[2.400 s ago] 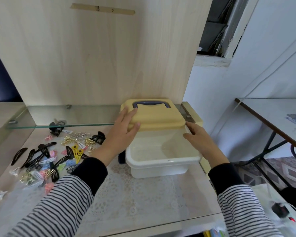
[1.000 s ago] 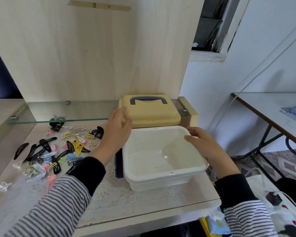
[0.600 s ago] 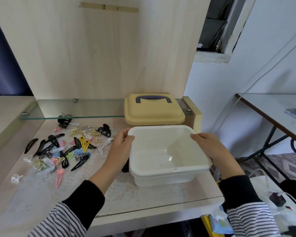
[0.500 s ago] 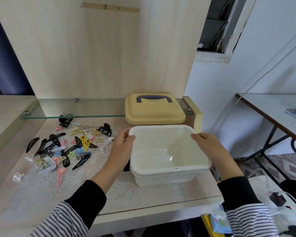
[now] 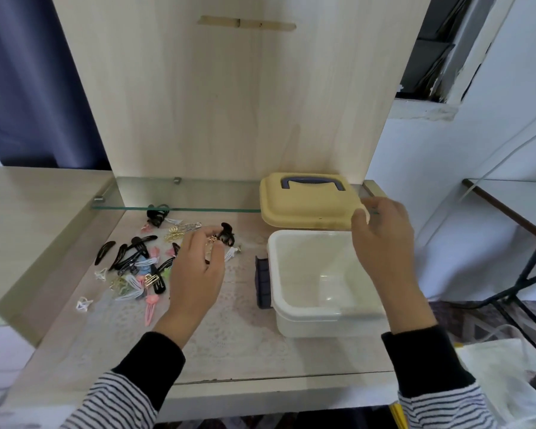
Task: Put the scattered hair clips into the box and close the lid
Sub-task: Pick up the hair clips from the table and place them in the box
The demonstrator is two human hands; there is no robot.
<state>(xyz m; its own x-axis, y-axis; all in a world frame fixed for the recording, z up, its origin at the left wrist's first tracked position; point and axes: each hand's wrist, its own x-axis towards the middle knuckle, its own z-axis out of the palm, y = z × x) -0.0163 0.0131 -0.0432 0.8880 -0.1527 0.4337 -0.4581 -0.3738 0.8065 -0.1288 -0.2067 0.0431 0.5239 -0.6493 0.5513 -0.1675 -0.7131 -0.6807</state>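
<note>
On the desk (image 5: 235, 351) in front of you, the white box (image 5: 317, 283) sits open toward the right side, no clips visible in it, with a dark latch piece (image 5: 262, 281) hanging on its left wall. Your yellow lid (image 5: 307, 205) with the blue handle (image 5: 311, 182) is off the box, lying just behind it, its back part on the glass shelf (image 5: 174, 193) and its front edge overhanging the box's rear rim. Your right hand (image 5: 381, 239) is raised above the box's back right corner, fingers loosely curled and slightly apart, gripping nothing; whether the thumb tip touches the lid's front right corner or just sits close, can't tell. Your left hand (image 5: 198, 264) is over the right edge of the clip pile, fingers bent down and pinched together around a small gold clip (image 5: 210, 243) between thumb and forefingers; most of that clip is hidden by the fingers. Rest of the hair clips (image 5: 133, 261) are scattered on the desk left of the box: black snap clips, white ones, pink ones, some gold ones nearer the shelf. One black claw clip (image 5: 228, 236) lies just beyond your left fingertips, another black claw clip (image 5: 157, 213) is under the shelf's front edge. Two small white clips (image 5: 84, 303) lie apart at the near left of the pile. A pink clip (image 5: 150, 306) lies nearest you, pointing toward the desk's front edge.
</note>
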